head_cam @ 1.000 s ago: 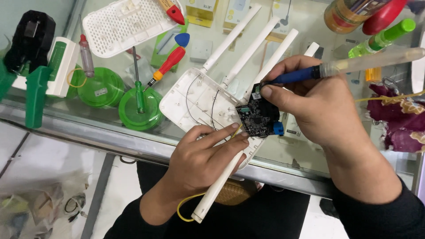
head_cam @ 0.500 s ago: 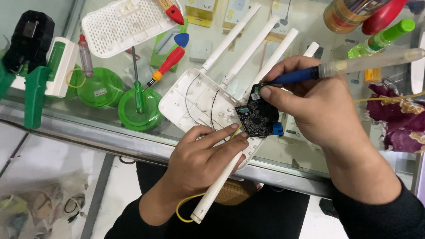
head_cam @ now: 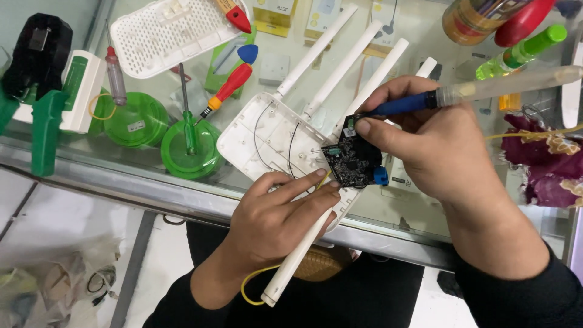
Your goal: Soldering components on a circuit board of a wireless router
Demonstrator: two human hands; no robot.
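Circuit board: black, tilted over the open white router shell.
Right hand: grip closed around a blue-handled tool, thumb touching the board.
Left hand: fingers pressing the board's lower edge.

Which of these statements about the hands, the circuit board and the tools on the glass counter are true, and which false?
1. The right hand holds a blue-handled tool against the black circuit board. True.
2. The left hand holds a red screwdriver. False: it rests on the white router shell; the red screwdriver lies untouched on the counter.
3. The shell has white antennas attached. True.
4. The green screwdriver lies on a blue lid. False: it lies on a green lid.
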